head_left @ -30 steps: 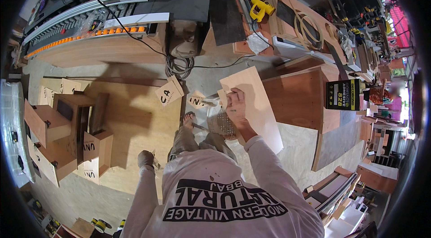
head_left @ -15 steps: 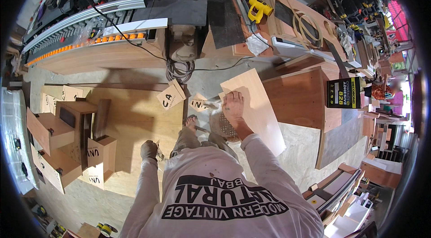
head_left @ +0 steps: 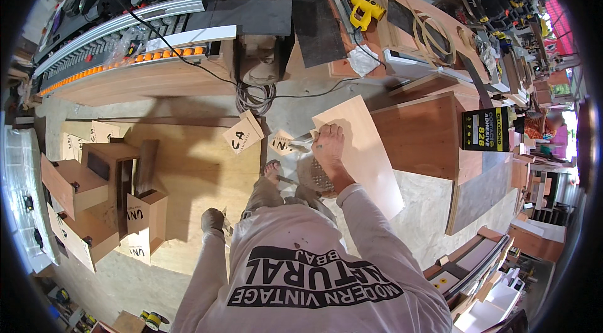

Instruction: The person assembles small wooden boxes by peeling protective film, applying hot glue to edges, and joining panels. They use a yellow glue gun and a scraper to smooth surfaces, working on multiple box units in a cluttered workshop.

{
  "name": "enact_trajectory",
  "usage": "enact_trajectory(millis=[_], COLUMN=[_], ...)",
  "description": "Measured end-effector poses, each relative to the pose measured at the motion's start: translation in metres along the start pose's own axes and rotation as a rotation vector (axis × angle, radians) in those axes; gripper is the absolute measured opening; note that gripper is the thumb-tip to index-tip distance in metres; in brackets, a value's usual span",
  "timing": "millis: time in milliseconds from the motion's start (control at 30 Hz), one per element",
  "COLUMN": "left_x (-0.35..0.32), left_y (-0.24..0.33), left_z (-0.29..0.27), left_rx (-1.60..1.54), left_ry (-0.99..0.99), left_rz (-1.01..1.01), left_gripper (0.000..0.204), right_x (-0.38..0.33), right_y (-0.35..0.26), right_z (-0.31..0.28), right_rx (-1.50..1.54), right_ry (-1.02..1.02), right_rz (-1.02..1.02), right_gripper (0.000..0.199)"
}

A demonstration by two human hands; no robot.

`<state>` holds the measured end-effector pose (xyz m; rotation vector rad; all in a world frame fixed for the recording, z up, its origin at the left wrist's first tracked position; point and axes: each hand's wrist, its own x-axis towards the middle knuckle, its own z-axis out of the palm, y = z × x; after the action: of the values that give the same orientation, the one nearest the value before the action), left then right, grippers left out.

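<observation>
My right hand [head_left: 329,147] is closed over the left edge of a pale wooden panel [head_left: 370,154], its fingers bent on the panel's face. A greyish shape beside these fingers is too blurred to name. Under the panel's left side shows a round stool [head_left: 316,176] with a perforated top. Low on the left, my left hand [head_left: 213,221] is a fist near my leg; what it holds, if anything, is hidden. Between my feet and the machine bench lie two small marked pieces of board, one larger [head_left: 244,133] and one smaller [head_left: 281,142].
Left, a plywood sheet [head_left: 195,176] carries a small wooden cabinet [head_left: 113,152] and several drawer boxes. A brown wooden case [head_left: 414,135] bears a black and yellow can [head_left: 485,130] at right. A yellow heat gun [head_left: 364,10] and coiled cable [head_left: 255,97] are ahead.
The view has shifted slightly, moving the surroundings a little rightward in the picture. My right hand stays at the panel's edge, and my left remains a fist by my leg.
</observation>
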<state>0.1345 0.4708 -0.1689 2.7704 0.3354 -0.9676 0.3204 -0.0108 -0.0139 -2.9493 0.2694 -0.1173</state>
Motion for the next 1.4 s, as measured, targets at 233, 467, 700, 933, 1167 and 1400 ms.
enact_trajectory(millis=[233, 467, 700, 933, 1167, 1400], left_x=[-0.002, 0.006, 0.009, 0.010, 0.015, 0.028], left_y=[0.005, 0.017, 0.019, 0.016, 0.008, -0.003], left_z=[-0.012, -0.016, -0.008, -0.009, -0.015, -0.010], left_rx=[-0.078, -0.219, -0.153, -0.050, -0.118, 0.501], left_ry=[0.004, 0.050, 0.050, -0.010, 0.090, 0.057], left_rz=[-0.096, -0.144, -0.092, -0.057, 0.039, 0.402], left_gripper=[0.028, 0.027, 0.028, 0.028, 0.025, 0.021], right_x=[0.007, 0.002, -0.023, -0.015, -0.018, -0.082], right_y=[0.003, 0.015, 0.026, 0.021, 0.027, 0.032], right_z=[0.010, 0.015, -0.005, -0.013, -0.013, -0.047], right_rx=[-0.031, -0.151, 0.310, 0.277, 0.262, 0.422], right_ry=[0.003, -0.055, 0.094, 0.228, 0.086, 0.302], right_rz=[-0.034, -0.206, -0.120, -0.208, -0.209, -0.222], right_gripper=[0.027, 0.027, 0.019, 0.026, 0.021, 0.023])
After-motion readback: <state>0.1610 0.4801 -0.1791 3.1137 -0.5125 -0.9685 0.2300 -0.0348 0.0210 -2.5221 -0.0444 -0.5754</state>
